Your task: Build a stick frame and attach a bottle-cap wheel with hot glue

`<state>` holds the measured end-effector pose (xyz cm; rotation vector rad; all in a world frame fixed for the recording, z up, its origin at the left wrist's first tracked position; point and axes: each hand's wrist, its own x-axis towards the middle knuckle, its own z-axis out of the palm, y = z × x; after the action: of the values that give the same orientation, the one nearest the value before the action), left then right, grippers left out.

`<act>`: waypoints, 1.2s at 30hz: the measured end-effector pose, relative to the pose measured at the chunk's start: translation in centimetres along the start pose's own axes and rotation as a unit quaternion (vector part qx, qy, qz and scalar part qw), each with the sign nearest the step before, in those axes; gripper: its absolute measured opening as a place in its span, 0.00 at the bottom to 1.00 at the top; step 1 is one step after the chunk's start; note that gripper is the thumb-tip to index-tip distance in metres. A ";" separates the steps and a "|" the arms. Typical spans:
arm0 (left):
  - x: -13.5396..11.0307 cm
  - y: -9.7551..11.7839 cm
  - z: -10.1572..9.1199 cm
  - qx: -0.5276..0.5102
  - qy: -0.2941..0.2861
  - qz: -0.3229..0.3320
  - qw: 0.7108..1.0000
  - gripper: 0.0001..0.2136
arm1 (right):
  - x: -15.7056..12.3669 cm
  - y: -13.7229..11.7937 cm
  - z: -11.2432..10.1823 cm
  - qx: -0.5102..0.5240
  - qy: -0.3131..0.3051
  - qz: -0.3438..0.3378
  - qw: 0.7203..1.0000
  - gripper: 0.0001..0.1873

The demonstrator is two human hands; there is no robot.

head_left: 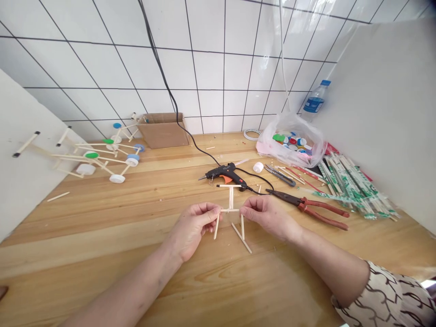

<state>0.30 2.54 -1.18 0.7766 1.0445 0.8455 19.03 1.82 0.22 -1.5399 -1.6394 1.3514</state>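
Observation:
Between my two hands is a small frame of joined wooden sticks (231, 198), with a crossbar at its top that has a dark end. My left hand (198, 222) is closed, thumb and fingers pinching the left end of the middle crosspiece, where one stick slants down. On the other side my right hand (269, 215) pinches the right end of that crosspiece, beside another downward stick. A loose-looking wooden stick (241, 238) lies at a slant just below; I cannot tell whether it touches the frame. Behind the frame rests a black glue gun (226, 174) with an orange trigger.
Red-handled pliers (323, 212), small snips (281, 176) and wrapped chopsticks (354, 184) lie on the right. A plastic bag (315, 136) holds bottle caps near a water bottle (315, 101). Stick models with cap wheels (117, 178) and a cardboard box (163, 131) stand at left.

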 end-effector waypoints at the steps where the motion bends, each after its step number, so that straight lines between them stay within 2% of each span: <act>1: 0.0 0.0 0.0 0.003 0.003 0.002 1.000 0.09 | 0.1 0.0 0.0 -0.015 0.002 -0.002 1.000 0.14; 7: 0.1 -0.3 -0.2 0.073 0.026 0.045 0.996 0.12 | 0.6 0.1 0.0 -0.131 0.021 -0.030 0.991 0.15; 11: 0.1 -0.3 -0.6 0.132 0.042 0.068 0.988 0.12 | 0.9 0.5 0.4 -0.254 0.047 -0.059 0.964 0.16; 17: -0.1 0.1 -0.5 0.272 0.072 0.123 0.952 0.09 | 0.9 0.2 0.9 -0.344 0.069 -0.071 0.934 0.14; 23: -0.1 -0.3 -0.6 0.323 0.074 0.180 0.926 0.06 | 1.0 0.1 0.9 -0.381 0.071 -0.095 0.917 0.12; 28: -0.2 -0.5 -1.0 0.356 0.070 0.222 0.905 0.03 | 1.0 0.0 0.2 -0.382 0.105 -0.098 0.913 0.10; 32: -0.5 -0.5 -1.0 0.382 0.050 0.223 0.896 0.02 | 1.1 0.0 -0.7 -0.384 0.122 -0.100 0.910 0.09; 36: -0.7 -0.6 -1.0 0.407 0.028 0.219 0.886 0.00 | 2.5 -0.4 -1.6 -0.397 0.124 -0.099 0.904 0.08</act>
<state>-0.74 1.74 -1.75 1.7601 1.3118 0.7920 19.71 4.72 0.53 -1.7911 -2.2320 0.3335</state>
